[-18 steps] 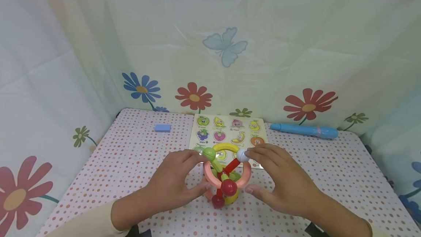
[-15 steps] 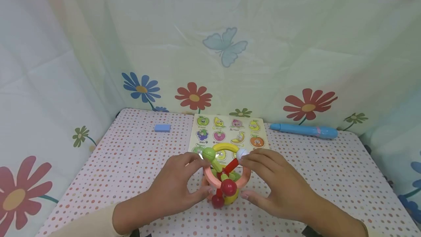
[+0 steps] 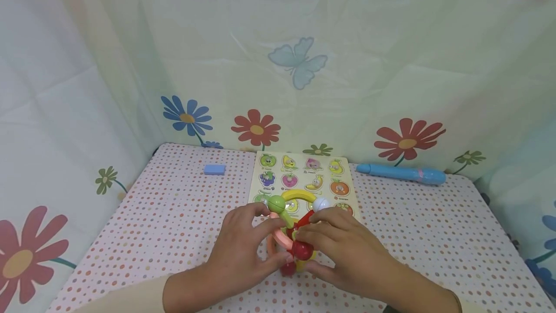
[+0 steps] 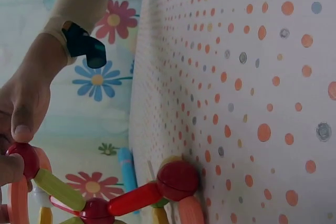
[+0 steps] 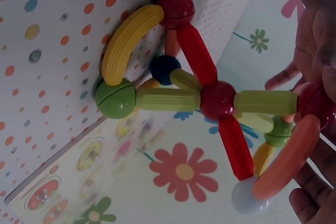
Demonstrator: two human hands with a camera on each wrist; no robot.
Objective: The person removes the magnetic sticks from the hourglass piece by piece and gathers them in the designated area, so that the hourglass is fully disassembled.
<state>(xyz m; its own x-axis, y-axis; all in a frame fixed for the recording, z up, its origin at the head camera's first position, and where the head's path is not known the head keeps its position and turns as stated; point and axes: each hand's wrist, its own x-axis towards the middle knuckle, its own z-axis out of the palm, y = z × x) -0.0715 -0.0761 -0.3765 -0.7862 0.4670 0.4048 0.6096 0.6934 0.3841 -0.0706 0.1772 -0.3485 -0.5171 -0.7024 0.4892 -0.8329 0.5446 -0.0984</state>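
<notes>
A ball-and-stick building toy stands at the front middle of the table, with red, green and white balls joined by straight and curved sticks. My left hand is at its left side, fingers curled at the coral curved stick and thumb close to the front red ball. My right hand curls its fingers over that red ball from the right and hides part of the toy. In the right wrist view, red and light green sticks meet at a central red ball. A yellow curved stick shows lower down.
Behind the toy lies a fruit puzzle board with several knobbed pieces. A blue block lies at the back left, and a blue pen-shaped toy at the back right. A printed curtain hangs behind the dotted table.
Both hands have moved inward on the toy. My right hand has left the white ball and come over the front red ball; my left thumb has come closer to it.
</notes>
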